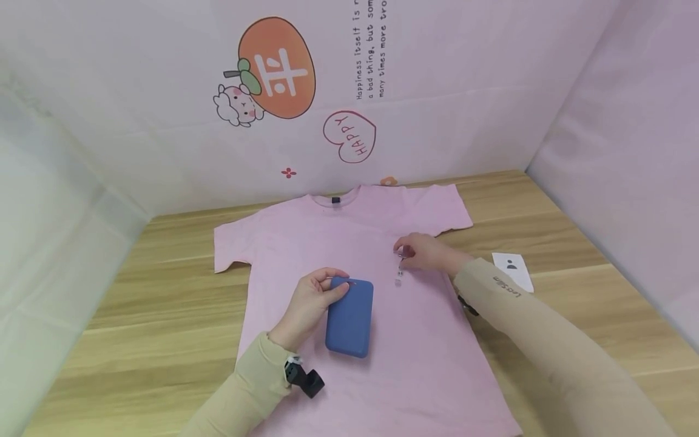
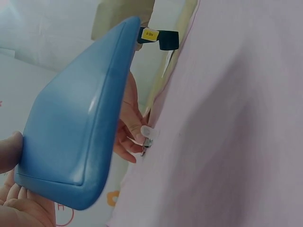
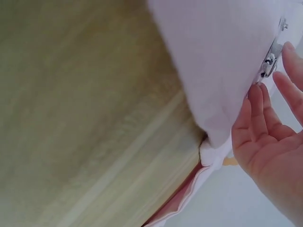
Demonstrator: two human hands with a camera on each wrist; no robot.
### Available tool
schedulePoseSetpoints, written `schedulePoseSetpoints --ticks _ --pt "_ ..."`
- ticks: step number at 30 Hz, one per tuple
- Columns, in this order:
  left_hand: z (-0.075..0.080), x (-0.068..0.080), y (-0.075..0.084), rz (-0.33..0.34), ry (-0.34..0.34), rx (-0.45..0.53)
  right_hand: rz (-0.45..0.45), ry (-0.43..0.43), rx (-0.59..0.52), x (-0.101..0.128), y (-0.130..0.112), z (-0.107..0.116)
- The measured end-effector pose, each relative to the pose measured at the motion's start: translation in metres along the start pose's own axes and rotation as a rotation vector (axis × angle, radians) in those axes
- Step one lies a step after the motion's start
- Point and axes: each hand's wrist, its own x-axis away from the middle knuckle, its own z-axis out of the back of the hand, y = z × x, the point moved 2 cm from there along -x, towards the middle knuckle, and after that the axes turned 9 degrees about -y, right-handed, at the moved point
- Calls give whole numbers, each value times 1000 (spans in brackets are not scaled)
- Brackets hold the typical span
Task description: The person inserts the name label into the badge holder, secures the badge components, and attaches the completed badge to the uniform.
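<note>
Beige sleeves fill the lower edge of the head view, the left one carrying a small black wrist camera (image 1: 304, 377) at about 6 o'clock. Just beyond it the left hand (image 1: 307, 306) grips the top end of a blue phone case (image 1: 351, 317), fingers curled over its upper rim and thumb on the near side; the left wrist view shows the case (image 2: 78, 132) tilted up on its edge rather than lying flat. Beneath it a pink T-shirt (image 1: 349, 255) lies spread flat on the wooden counter (image 1: 136, 291), its collar toward 12 o'clock and its hem running off toward 6 o'clock. At about 2 o'clock from the case, a little apart from it, the right hand (image 1: 425, 252) rests on the shirt with its fingertips at a small silver metal clip (image 1: 400, 270) that lies on the fabric. In the right wrist view the palm is open and the fingers (image 3: 258, 106) are nearly straight, their tips just beside the clip (image 3: 271, 59); whether any finger actually pinches it cannot be told. A white card (image 1: 513, 270) with a dark mark lies on the counter at 3 o'clock, just beside the right forearm. Behind the counter, at 12 o'clock, stands a pale backdrop (image 1: 464, 91) with an orange fruit sticker (image 1: 277, 67) and a heart sticker (image 1: 349, 136) reading HAPPY.
</note>
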Motion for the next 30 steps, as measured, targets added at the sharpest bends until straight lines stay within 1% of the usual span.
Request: schedulePoseSetpoints --ticks 2,8,13,20,23,30 --pt "0 0 0 1 2 1 14 26 -14 1 1 1" --pt "-2 0 0 -3 14 9 -38 103 -85 2 4 3" --pt "-2 0 0 -6 16 5 -76 163 -159 10 -4 8" --pt "-2 -2 0 -4 24 2 -114 208 -267 18 -5 8" --pt "-2 -3 0 -5 35 3 -104 228 -310 19 -7 6" --pt "-3 -4 0 -6 49 6 -38 246 -445 26 -18 3"
